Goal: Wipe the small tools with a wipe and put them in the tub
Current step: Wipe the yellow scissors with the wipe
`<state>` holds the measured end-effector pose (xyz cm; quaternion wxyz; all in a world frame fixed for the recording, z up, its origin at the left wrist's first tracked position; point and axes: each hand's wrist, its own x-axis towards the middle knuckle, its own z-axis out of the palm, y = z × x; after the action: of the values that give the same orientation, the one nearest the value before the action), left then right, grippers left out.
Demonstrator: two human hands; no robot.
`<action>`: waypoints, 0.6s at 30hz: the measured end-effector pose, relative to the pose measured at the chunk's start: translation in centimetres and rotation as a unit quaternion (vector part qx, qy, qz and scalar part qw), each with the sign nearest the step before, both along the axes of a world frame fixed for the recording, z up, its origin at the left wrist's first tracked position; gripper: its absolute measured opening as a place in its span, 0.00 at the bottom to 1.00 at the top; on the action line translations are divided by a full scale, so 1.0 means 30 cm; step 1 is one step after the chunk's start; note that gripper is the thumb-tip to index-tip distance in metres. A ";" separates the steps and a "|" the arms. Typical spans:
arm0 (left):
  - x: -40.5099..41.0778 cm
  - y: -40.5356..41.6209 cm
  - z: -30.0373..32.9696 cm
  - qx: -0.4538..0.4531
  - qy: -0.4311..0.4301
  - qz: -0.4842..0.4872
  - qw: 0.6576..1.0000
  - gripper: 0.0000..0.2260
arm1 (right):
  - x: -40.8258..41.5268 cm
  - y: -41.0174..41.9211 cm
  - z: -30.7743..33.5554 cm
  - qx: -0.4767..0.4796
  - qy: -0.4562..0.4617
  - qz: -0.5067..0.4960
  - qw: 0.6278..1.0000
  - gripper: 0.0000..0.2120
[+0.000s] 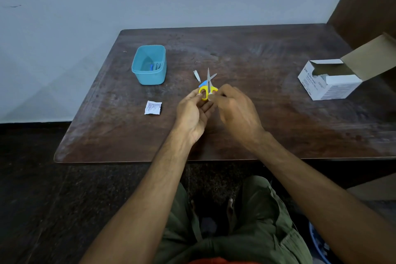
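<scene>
I am judging the job partly done; the tub [149, 64] is already holding a blue-handled tool, while my left hand [194, 111] is gripping the yellow scissors [207, 88] above the table [278, 118] and my right hand [233, 109] is pinching something pale, seemingly the wipe, at their handle; the nail clipper [197, 76] is lying just beyond, seemingly waiting its turn; a sachet [153, 108] and an open box [334, 79] are sitting well clear, blocking nothing.

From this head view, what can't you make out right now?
- Items inside the blue plastic tub: too small to identify.
- Wipe: only a white bit shows under the right hand.
- Yellow-handled scissors: right loop covered by that hand; left hand grips the other.
- White cardboard box: print illegible, flap cut off at the edge.
</scene>
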<state>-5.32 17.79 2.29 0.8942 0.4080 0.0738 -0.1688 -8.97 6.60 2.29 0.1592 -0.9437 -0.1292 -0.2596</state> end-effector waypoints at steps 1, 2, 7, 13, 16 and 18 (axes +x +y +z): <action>-0.005 -0.007 -0.003 0.004 -0.001 -0.004 1.000 0.13 | 0.018 -0.005 0.013 0.011 0.003 -0.011 1.000 0.11; -0.010 -0.014 -0.002 0.006 -0.003 -0.007 1.000 0.13 | 0.037 -0.010 0.027 0.021 0.006 -0.018 1.000 0.10; -0.008 -0.020 0.012 0.006 -0.021 -0.007 1.000 0.14 | 0.038 0.029 0.035 0.022 0.005 -0.028 0.999 0.09; -0.017 -0.007 -0.011 0.019 -0.024 -0.027 0.999 0.14 | 0.066 0.015 0.023 0.018 0.036 -0.045 0.998 0.08; -0.021 -0.015 -0.005 0.020 -0.034 -0.031 0.999 0.14 | 0.106 0.013 0.037 0.003 0.050 -0.065 0.997 0.08; -0.018 -0.013 0.001 0.027 -0.047 -0.036 0.998 0.14 | 0.094 0.036 0.035 -0.003 0.025 -0.048 0.999 0.08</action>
<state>-5.85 17.38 2.31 0.8788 0.4417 0.0219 -0.1794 -6.14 7.68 3.33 0.1468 -0.9554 -0.0804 -0.2434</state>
